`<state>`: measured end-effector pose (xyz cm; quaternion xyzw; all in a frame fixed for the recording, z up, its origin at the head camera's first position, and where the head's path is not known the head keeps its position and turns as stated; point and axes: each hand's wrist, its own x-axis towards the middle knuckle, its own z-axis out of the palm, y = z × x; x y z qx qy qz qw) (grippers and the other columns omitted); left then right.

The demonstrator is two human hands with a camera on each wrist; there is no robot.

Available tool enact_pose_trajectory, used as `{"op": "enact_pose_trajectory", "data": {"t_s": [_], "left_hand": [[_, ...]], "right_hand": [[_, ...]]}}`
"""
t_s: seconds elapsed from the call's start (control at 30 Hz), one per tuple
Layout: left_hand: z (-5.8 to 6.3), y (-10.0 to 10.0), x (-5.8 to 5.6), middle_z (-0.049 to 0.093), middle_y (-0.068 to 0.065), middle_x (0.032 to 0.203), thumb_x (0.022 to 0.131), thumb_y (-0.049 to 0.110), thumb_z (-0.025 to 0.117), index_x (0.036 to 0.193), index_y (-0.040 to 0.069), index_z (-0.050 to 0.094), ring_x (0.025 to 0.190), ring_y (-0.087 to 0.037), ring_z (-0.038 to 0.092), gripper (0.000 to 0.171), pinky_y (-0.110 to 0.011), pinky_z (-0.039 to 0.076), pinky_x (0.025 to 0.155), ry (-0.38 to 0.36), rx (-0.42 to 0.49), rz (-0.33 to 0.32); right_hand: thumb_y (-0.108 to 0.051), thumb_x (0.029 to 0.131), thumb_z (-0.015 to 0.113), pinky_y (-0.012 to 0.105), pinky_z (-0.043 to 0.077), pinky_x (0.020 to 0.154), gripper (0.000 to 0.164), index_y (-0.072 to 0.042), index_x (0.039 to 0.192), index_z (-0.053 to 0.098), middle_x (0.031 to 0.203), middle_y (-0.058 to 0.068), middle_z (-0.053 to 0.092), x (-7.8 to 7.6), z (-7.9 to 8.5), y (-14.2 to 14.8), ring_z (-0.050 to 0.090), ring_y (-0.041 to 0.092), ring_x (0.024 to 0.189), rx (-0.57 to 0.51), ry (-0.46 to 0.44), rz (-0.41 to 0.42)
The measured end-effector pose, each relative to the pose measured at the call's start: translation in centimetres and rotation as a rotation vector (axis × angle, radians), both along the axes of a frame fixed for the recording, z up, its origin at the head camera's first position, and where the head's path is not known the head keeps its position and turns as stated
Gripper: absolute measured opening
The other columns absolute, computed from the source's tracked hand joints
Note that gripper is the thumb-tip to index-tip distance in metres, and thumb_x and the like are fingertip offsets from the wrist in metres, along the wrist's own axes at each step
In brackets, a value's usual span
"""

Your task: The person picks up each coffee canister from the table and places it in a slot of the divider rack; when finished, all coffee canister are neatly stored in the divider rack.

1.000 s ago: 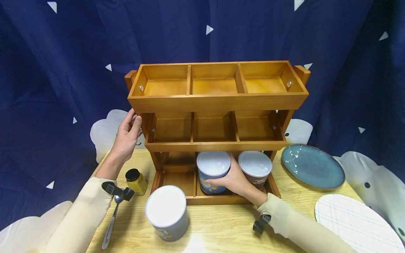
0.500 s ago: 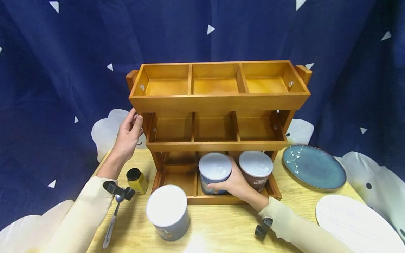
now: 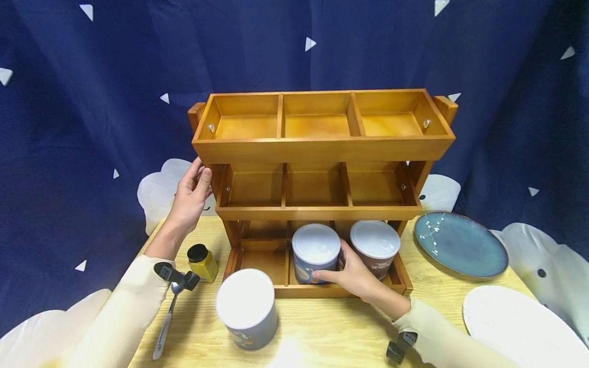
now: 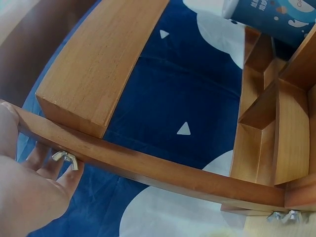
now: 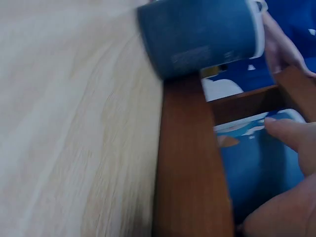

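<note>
In the head view my left hand (image 3: 190, 197) grips the left side of a three-tier wooden rack (image 3: 317, 148). The left wrist view has its fingers behind the side bar (image 4: 148, 165), near a wing nut (image 4: 65, 158). A blue canister (image 3: 315, 266) with a pale lid stands upright in the bottom tier's middle compartment. At its right is my right hand (image 3: 352, 276), thumb on the front, fingers down beside it with a small gap showing. A brown canister (image 3: 379, 266) stands in the right compartment. Another lidded canister (image 3: 253, 327) sits on the table before the rack.
Left of the rack are a yellow jar (image 3: 204, 266) with a black lid and a spoon (image 3: 164, 327). A blue plate (image 3: 465, 248) and a white plate (image 3: 520, 327) lie to the right. A dark blue curtain (image 3: 257, 46) hangs behind.
My right hand has slid a little right along the blue canister, and its fingers have come from behind the lid to its side. The canister sits slightly lower. My left hand keeps its grip.
</note>
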<state>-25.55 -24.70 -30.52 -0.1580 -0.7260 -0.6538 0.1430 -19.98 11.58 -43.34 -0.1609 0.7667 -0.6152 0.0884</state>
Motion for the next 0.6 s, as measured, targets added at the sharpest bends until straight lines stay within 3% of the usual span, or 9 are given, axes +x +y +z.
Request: {"op": "enact_pose_trajectory", "data": {"t_s": [0.17, 0.33, 0.43, 0.53, 0.6], "left_hand": [[-0.1, 0.0, 0.0, 0.037, -0.011, 0.148, 0.100, 0.038, 0.041, 0.149, 0.034, 0.027, 0.141, -0.027, 0.034, 0.052, -0.059, 0.024, 0.113, -0.002, -0.001, 0.003], [-0.3, -0.1, -0.1, 0.038, -0.009, 0.147, 0.100, 0.037, 0.041, 0.148, 0.037, 0.029, 0.140, -0.026, 0.034, 0.050, -0.058, 0.025, 0.113, -0.009, -0.006, 0.012], [-0.1, -0.1, -0.2, 0.040, -0.009, 0.146, 0.100, 0.037, 0.042, 0.147, 0.037, 0.029, 0.140, -0.026, 0.035, 0.049, -0.059, 0.025, 0.113, 0.006, -0.010, 0.006], [-0.1, 0.0, -0.2, 0.039, -0.009, 0.146, 0.100, 0.038, 0.041, 0.148, 0.037, 0.029, 0.140, -0.025, 0.036, 0.049, -0.059, 0.024, 0.113, 0.018, -0.010, 0.002], [-0.2, 0.0, -0.2, 0.039, -0.009, 0.146, 0.100, 0.037, 0.041, 0.148, 0.037, 0.029, 0.139, -0.025, 0.036, 0.049, -0.059, 0.025, 0.113, 0.012, -0.012, 0.006]], "right_hand": [[-0.023, 0.080, 0.077, 0.043, 0.023, 0.117, 0.094, -0.002, 0.150, 0.017, 0.155, 0.020, 0.024, 1.7, 1.2, 1.4, 0.020, 0.030, 0.145, 0.036, -0.092, 0.106], [-0.025, 0.089, 0.069, 0.036, 0.038, 0.109, 0.088, 0.011, 0.147, 0.014, 0.153, 0.030, 0.018, 4.3, 3.3, 3.0, 0.028, 0.040, 0.140, 0.118, -0.132, 0.264], [-0.024, 0.090, 0.066, 0.033, 0.041, 0.107, 0.084, 0.008, 0.148, 0.015, 0.153, 0.026, 0.026, 6.0, 4.5, 3.4, 0.033, 0.040, 0.138, 0.143, -0.126, 0.398], [-0.026, 0.089, 0.068, 0.033, 0.039, 0.109, 0.086, -0.001, 0.151, 0.015, 0.153, 0.019, 0.030, 7.3, 4.8, 3.0, 0.034, 0.034, 0.139, 0.181, -0.011, 0.506], [-0.028, 0.087, 0.070, 0.034, 0.039, 0.110, 0.089, -0.009, 0.153, 0.013, 0.153, 0.013, 0.033, 7.8, 4.6, 2.3, 0.036, 0.028, 0.139, 0.184, 0.058, 0.518]]}}
